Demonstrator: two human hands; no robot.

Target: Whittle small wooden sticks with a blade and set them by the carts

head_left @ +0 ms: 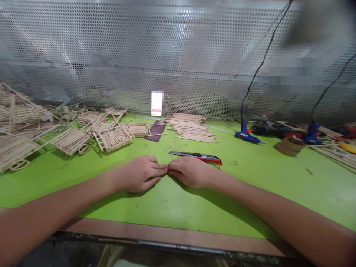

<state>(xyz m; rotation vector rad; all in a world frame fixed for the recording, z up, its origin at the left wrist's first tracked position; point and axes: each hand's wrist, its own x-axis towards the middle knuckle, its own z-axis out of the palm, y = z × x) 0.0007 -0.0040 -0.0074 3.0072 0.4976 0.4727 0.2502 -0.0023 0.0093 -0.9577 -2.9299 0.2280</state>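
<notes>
Left hand [139, 173] and right hand [190, 171] both empty, fingers relaxed, tips meeting, resting on the green counter [178, 207] mid-surface. Utility knife [196, 157] lies just beyond the right hand, not touching.

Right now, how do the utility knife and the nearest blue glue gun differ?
The utility knife is a slim grey, black and red bar, while the blue hot glue gun is bulkier. The knife lies closer to the front of the bench than the gun. The gun has a black cord rising behind it; the knife has none. Both rest on the green bench.
</notes>
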